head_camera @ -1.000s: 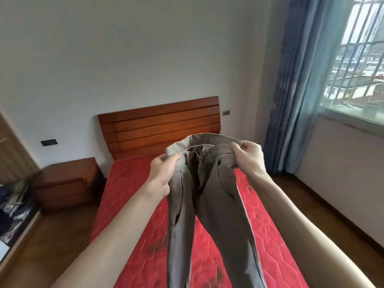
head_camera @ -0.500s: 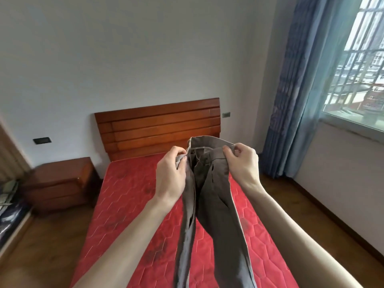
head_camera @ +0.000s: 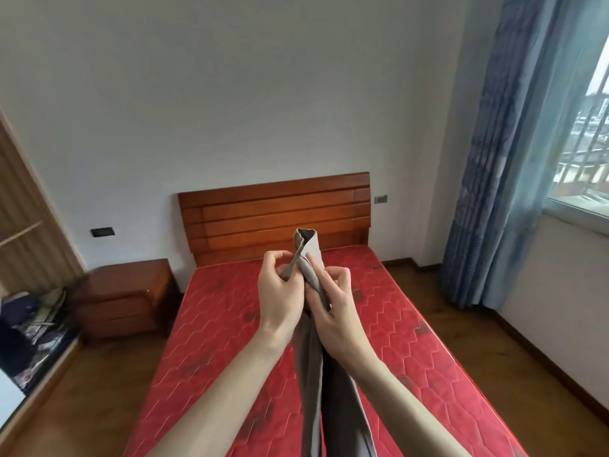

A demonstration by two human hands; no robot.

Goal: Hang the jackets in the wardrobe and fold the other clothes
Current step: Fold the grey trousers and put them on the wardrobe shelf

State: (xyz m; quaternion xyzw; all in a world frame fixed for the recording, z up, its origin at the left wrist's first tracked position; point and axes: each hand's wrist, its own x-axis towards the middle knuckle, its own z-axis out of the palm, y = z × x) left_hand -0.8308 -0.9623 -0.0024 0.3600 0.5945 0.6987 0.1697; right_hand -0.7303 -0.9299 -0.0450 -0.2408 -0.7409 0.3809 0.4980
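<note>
Fingers (head_camera: 280, 258) of both hands pinch soft grey trousers (head_camera: 311, 357), folded lengthwise.

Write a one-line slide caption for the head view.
Both hands, left hand and right hand, pinch the waistband of grey trousers together above a red mattress.

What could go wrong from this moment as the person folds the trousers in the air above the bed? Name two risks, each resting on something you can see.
1. The left hand and right hand pinch only the doubled waistband of the grey trousers; it could slip and the halves fall apart.
2. The legs hang loose over the red mattress, so they may twist or crease when laid down, likely spoiling the fold.
</note>
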